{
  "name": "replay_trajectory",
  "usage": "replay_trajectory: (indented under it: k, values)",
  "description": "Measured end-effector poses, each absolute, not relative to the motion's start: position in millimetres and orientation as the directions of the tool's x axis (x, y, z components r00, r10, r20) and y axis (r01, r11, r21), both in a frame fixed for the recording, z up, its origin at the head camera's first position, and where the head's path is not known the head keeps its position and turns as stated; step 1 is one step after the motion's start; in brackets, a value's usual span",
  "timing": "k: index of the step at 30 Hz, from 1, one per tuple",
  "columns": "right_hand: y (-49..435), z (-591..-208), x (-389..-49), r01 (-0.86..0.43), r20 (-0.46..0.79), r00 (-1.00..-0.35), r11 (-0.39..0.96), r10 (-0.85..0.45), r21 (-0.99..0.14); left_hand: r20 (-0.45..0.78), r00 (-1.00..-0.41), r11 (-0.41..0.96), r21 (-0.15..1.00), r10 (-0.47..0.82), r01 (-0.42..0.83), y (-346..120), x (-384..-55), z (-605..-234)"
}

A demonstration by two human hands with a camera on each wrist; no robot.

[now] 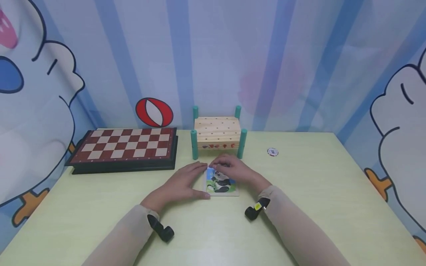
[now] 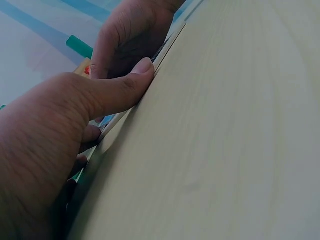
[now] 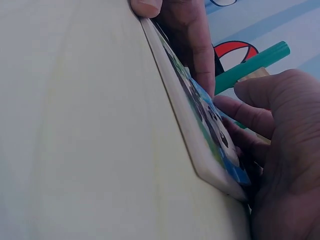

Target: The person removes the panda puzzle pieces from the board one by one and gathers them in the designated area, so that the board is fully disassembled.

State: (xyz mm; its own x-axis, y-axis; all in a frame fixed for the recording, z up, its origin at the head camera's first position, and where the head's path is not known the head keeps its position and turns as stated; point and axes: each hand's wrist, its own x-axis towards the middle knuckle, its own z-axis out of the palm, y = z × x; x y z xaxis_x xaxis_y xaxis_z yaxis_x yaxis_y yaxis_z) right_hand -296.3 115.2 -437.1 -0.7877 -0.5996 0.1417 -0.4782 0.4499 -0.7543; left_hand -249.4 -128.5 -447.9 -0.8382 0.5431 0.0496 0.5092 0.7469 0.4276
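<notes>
Two black wrist straps sit lowest in frame; above them the left hand (image 1: 181, 183) and right hand (image 1: 234, 168) pinch one flat wooden panda picture board (image 1: 221, 183) at centre of the pale green table (image 1: 332, 207).

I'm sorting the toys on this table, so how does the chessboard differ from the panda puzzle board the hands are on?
The chessboard is larger, with red-brown and cream squares in a dark frame; the panda puzzle board is small, pale wood, showing a panda picture. The chessboard lies untouched at the far left; the puzzle board sits at the centre with the left hand and right hand on its edges. Both lie flat on the table.
</notes>
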Motion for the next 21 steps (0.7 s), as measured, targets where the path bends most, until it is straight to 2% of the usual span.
replay_trajectory:
  k: [5,14,21]
  values:
    - [114.3,-434.7,-292.8,-0.457,0.144,-0.786,0.409,-0.601,-0.79,0.049,-0.838,0.749,0.421,0.543,0.511,-129.0,-251.0,-449.7]
    - [114.3,-441.5,-291.7,-0.339,0.085,-0.847,0.41,-0.525,-0.847,0.062,-0.831,0.737,0.43,0.553,0.522,-130.3,-249.9,-449.1]
    - [112.9,-440.5,-289.7,-0.364,0.126,-0.851,0.401,-0.509,-0.841,0.051,-0.831,0.738,0.43,0.555,0.52,-130.2,-249.1,-446.9]
